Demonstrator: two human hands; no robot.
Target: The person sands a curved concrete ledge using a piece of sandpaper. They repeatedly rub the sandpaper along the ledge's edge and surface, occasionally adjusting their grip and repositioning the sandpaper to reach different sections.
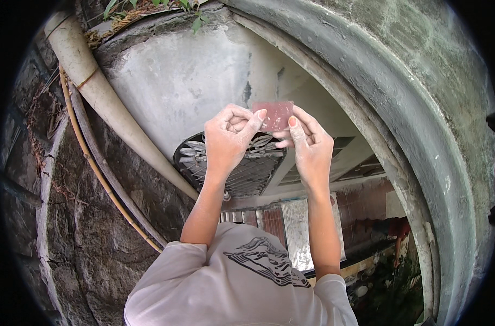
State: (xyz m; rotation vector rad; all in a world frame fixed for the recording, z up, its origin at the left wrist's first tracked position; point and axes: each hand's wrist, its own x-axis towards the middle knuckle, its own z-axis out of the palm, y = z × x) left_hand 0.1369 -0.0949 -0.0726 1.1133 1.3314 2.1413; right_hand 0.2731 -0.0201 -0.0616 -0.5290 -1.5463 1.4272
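To hold the reddish sheet (pixel 274 116) well, I judge, calls for even tension and thumbs near its edges, since a hard pull might tear it; the left hand (pixel 229 135) pinches its left side, thumb over the white-specked face; the right hand (pixel 312 148) pinches its right side; the sheet lies between them, before the pale wall (pixel 171 81).

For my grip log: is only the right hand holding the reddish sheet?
No, the left hand and right hand each grip one side of the reddish sheet.
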